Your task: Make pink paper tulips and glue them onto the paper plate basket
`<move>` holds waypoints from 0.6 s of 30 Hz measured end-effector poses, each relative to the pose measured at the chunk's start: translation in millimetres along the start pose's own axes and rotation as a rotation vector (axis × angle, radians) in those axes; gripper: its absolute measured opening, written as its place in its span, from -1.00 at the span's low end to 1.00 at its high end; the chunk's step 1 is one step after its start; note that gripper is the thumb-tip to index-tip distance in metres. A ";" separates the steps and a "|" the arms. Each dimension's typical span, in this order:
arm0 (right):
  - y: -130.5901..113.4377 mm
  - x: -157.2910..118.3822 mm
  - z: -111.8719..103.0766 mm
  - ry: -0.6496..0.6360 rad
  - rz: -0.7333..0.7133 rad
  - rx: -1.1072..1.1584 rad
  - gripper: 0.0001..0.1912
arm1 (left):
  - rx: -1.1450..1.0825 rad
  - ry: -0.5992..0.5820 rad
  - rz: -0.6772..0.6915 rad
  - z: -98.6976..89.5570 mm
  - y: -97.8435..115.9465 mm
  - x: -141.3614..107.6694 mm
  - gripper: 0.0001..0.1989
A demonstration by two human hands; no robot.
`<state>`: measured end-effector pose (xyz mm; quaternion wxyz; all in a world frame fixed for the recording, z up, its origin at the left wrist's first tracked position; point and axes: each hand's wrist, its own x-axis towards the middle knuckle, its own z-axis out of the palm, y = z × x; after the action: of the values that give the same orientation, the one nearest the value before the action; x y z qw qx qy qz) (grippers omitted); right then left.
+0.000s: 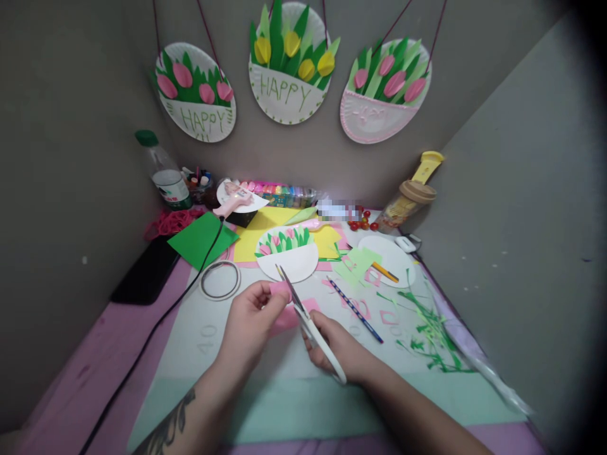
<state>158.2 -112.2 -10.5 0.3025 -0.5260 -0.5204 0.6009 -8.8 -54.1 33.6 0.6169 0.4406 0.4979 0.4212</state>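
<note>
Between the thumb and fingers of my left hand (pixel 251 319) is a small piece of pink paper (pixel 281 291). My right hand (pixel 334 344) grips white-handled scissors (pixel 308 316). Their blades are parted and lie against the right edge of the pink piece. Beneath both hands, more pink paper (pixel 310 308) shows on the mat, partly hidden. Just beyond the blades lies a white paper plate (pixel 294 262) with pink paper tulips and green leaves.
Several decorated plates, such as the yellow-tulip one (pixel 290 95), hang on the wall. A blue pencil (pixel 355 309) and green scraps (pixel 434 335) lie right. Left are a tape roll (pixel 220 280), a glue gun (pixel 234 203) with its black cord (pixel 164 319), and a bottle (pixel 168 183).
</note>
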 end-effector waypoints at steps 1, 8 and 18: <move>0.1 -0.1 -0.1 0.000 0.000 -0.004 -0.75 | -0.001 0.003 -0.003 0.2 0.6 -0.2 -0.78; 0.6 -1.5 -1.6 0.008 0.000 -0.042 -0.76 | -0.026 0.009 -0.018 0.7 3.9 -0.5 -0.78; -1.8 -2.6 -4.0 -0.005 -0.004 -0.057 -0.76 | 0.042 -0.027 0.018 -1.6 5.0 -0.5 -0.77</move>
<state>162.3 -112.9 -7.5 0.2874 -0.5318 -0.5391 0.5865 -10.9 -53.2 38.4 0.6105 0.4636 0.4940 0.4101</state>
